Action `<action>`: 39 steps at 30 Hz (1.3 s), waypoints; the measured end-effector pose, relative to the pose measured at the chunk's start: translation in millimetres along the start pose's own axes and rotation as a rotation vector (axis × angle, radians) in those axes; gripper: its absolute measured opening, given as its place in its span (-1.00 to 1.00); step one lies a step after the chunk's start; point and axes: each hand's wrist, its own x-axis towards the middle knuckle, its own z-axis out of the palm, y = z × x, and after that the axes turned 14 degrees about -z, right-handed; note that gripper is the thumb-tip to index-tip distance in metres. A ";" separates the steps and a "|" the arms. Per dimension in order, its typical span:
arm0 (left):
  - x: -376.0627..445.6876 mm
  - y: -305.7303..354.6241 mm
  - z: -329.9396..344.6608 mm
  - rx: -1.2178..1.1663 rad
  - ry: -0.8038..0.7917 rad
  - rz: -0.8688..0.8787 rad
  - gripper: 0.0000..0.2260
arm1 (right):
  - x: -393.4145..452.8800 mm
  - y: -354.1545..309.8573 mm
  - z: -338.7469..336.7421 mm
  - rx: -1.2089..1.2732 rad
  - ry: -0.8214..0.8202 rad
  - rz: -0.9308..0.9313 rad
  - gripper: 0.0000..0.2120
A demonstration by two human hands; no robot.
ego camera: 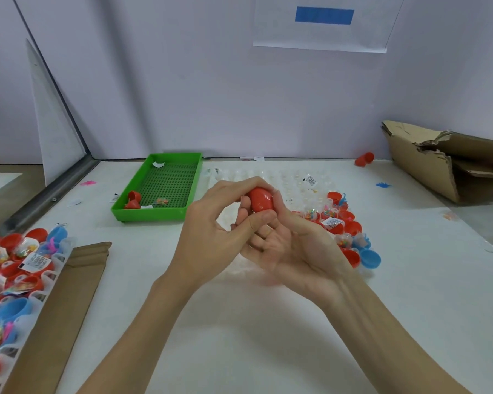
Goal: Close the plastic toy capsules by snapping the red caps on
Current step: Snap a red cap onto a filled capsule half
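A red capsule cap [262,199] is held above the middle of the white table. My left hand [214,228] curls over it from the left, with its thumb pressing the lower edge. My right hand [291,245] cups it from below and from the right, palm up. Whatever lies under the cap is hidden by my fingers. Behind my hands a clear tray [271,177] holds rows of transparent capsule halves. To its right lie red and blue capsule halves with small toys [345,226].
A green tray [195,177] with two red caps [133,199] stands at the back left. At the left edge sits a clear rack of filled red and blue capsules [15,268] beside a cardboard strip [69,302]. A torn cardboard box [450,157] lies at the back right, with a loose red cap [364,159] near it.
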 end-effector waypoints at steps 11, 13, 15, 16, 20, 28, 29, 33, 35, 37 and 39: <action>0.9 0.1 2.6 0.038 0.077 -0.011 -0.72 | 3.6 3.5 -0.6 -0.049 -0.064 -0.003 -0.61; 0.8 0.0 2.8 0.046 0.093 -0.016 -0.70 | 4.4 1.0 -0.8 -0.171 -0.055 -0.017 -0.53; 1.4 -1.6 2.6 0.049 0.073 -0.031 -0.69 | 4.3 -1.5 -2.0 -0.324 -0.024 -0.065 -0.54; 2.0 -2.8 2.2 0.047 0.049 -0.040 -0.68 | 4.0 -3.0 -3.0 -0.391 -0.013 -0.099 -0.57; 4.9 -8.5 -0.4 0.009 -0.050 -0.032 -0.73 | 2.4 -6.4 -3.9 -0.486 0.022 -0.213 -0.67; 7.6 -14.2 1.4 -0.230 -0.111 -0.134 -0.71 | 0.5 -3.8 -3.3 -0.823 0.154 -0.526 -0.78; 7.4 -14.5 1.5 -0.228 -0.116 -0.134 -0.71 | 0.8 -4.1 -2.9 -0.845 0.157 -0.533 -0.78; 7.1 -15.1 2.2 -0.215 -0.111 -0.120 -0.68 | 0.0 -3.9 -1.6 -0.864 0.136 -0.544 -0.75; 6.4 -13.5 3.3 -0.206 -0.108 -0.105 -0.66 | -0.5 -3.5 -1.0 -0.838 0.138 -0.549 -0.72; 4.7 -11.1 4.8 -0.167 -0.109 -0.087 -0.61 | -0.5 -3.4 -1.2 -0.824 0.167 -0.537 -0.71; 4.1 -10.0 5.8 -0.083 -0.079 -0.060 -0.58 | -0.7 -4.0 -1.8 -0.758 0.170 -0.493 -0.71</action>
